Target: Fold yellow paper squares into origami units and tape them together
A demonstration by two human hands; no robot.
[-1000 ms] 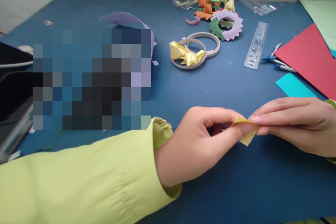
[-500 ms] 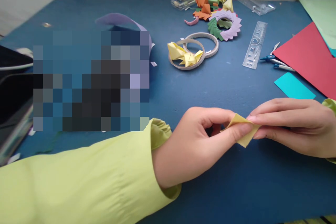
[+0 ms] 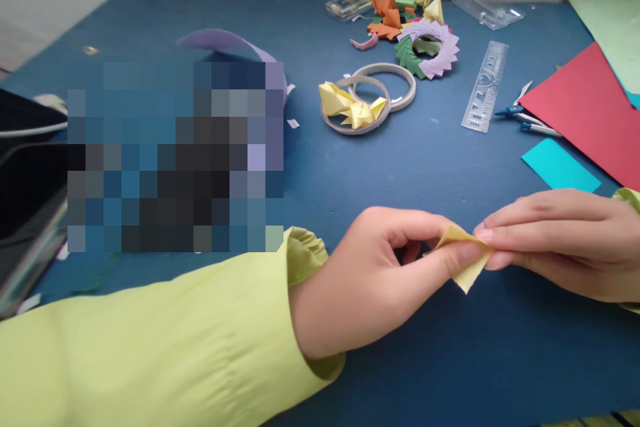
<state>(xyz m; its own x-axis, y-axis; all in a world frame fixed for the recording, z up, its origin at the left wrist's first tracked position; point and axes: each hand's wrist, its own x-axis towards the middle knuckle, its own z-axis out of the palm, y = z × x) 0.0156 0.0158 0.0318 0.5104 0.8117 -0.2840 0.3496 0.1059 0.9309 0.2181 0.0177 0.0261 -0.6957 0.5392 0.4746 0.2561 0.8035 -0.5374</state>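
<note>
At the far left edge of the blue table (image 3: pixel 350 173) lies a dark flat device (image 3: pixel 25 213). A curled purple paper strip (image 3: pixel 225 40) arches up further back. A yellow-green sleeve (image 3: pixel 150 340) crosses the near side and ends at the left hand (image 3: pixel 370 273), which rests on the table with its fingers curled in. Its thumb and forefinger pinch the left side of a small yellow paper piece (image 3: pixel 467 267).

Behind that hand, well apart from it, two tape rings (image 3: pixel 400 83) lie touching, with folded yellow paper (image 3: pixel 350 105) sitting on the nearer one. Further back is a spiky purple-and-green paper wreath (image 3: pixel 430 47), just beside a heap of orange folded bits (image 3: pixel 385 7).

The yellow paper piece is held just above the table near the front edge, between the two hands, one corner pointing down. To its right, the right hand (image 3: pixel 555 240) has its fingers pressed together and stretched out flat, nipping the paper's right side between thumb and fingertips (the thumb itself is mostly hidden beneath).

Behind it lie a clear ruler (image 3: pixel 486 85), a cyan paper slip (image 3: pixel 560 165) and a red sheet (image 3: pixel 585 107).
</note>
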